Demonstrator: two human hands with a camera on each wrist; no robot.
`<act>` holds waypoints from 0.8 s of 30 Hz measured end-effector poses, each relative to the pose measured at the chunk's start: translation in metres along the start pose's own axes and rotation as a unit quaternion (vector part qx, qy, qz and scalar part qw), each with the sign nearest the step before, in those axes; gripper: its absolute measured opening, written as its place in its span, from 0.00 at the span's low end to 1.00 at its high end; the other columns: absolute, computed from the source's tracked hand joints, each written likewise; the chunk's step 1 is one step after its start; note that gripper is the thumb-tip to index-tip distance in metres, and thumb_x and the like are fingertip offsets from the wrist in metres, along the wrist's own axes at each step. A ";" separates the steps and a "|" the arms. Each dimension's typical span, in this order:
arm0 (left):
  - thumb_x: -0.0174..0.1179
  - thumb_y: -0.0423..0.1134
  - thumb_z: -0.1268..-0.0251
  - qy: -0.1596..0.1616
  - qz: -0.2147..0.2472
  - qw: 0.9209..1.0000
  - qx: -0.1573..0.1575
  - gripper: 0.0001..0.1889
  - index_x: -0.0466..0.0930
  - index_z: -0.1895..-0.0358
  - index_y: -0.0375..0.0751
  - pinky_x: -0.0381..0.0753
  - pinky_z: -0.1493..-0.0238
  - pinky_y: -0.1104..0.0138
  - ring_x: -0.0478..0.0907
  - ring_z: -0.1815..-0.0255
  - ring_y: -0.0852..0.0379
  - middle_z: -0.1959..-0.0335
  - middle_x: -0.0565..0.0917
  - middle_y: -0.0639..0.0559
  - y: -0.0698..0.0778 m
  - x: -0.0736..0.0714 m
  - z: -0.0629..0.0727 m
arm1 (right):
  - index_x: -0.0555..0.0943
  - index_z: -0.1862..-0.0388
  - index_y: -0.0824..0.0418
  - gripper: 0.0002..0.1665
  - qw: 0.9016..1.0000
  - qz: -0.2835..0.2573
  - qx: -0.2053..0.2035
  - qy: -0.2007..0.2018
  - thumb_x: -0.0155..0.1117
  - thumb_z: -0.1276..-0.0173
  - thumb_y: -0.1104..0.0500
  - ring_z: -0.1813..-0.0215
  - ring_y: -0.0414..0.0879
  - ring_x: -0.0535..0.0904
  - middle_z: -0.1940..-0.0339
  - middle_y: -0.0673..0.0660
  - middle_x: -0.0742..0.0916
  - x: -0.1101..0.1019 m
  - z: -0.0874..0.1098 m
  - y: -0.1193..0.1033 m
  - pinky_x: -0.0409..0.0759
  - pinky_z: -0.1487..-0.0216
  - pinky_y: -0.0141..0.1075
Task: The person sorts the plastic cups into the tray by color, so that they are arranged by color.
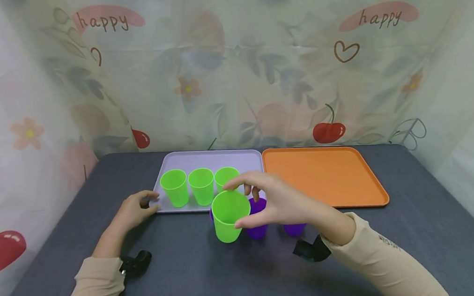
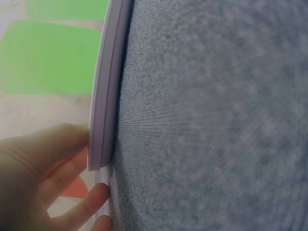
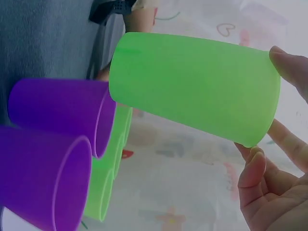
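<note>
My right hand (image 1: 281, 200) pinches a green cup (image 1: 227, 219) by its rim, thumb on one side and fingers on the other. The cup is upright, raised in front of purple cups that it partly hides. In the right wrist view, the same cup (image 3: 192, 86) hangs from the fingertips beside a purple cup (image 3: 60, 103). My left hand (image 1: 134, 209) holds the front left corner of a lilac tray (image 1: 216, 155), with the thumb (image 2: 67, 137) on its rim. Three more green cups stand in a row on this tray; the rightmost is partly behind my right hand.
An orange tray (image 1: 319, 173) lies directly right of the lilac one. Purple cups (image 1: 258, 231) stand on the dark table (image 1: 197, 273) in front of the trays, partly under my right hand. A patterned curtain (image 1: 230, 73) closes off the back and sides.
</note>
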State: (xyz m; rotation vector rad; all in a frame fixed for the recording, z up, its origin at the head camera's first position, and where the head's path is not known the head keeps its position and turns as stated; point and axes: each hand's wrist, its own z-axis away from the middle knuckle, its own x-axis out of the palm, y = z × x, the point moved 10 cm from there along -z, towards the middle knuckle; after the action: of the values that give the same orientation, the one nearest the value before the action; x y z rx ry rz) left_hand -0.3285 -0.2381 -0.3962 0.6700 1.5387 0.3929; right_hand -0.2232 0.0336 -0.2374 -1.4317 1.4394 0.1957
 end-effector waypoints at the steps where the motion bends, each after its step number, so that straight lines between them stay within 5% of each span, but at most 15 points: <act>1: 0.64 0.44 0.44 0.001 0.000 1.000 0.003 0.21 0.78 0.51 0.33 0.74 0.55 0.51 0.76 0.55 0.38 0.54 0.82 0.35 0.000 0.000 0.000 | 0.77 0.48 0.60 0.32 1.000 0.003 -0.001 0.004 0.77 0.55 0.57 0.62 0.39 0.72 0.54 0.52 0.84 -0.003 0.000 0.001 0.74 0.63 0.29; 24: 0.61 0.37 0.41 -0.009 -0.014 1.000 -0.015 0.19 0.76 0.49 0.29 0.72 0.50 0.47 0.76 0.51 0.36 0.50 0.80 0.32 0.009 0.001 0.003 | 0.77 0.46 0.55 0.33 0.997 0.028 0.067 0.022 0.77 0.53 0.56 0.60 0.41 0.72 0.50 0.50 0.83 -0.045 -0.001 0.033 0.74 0.59 0.32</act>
State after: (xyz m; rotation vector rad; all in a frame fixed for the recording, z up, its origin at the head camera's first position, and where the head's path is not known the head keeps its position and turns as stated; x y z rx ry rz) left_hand -0.3237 -0.2311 -0.3922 0.6259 1.5206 0.3874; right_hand -0.2624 0.0703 -0.2213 -1.2954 1.5006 0.1005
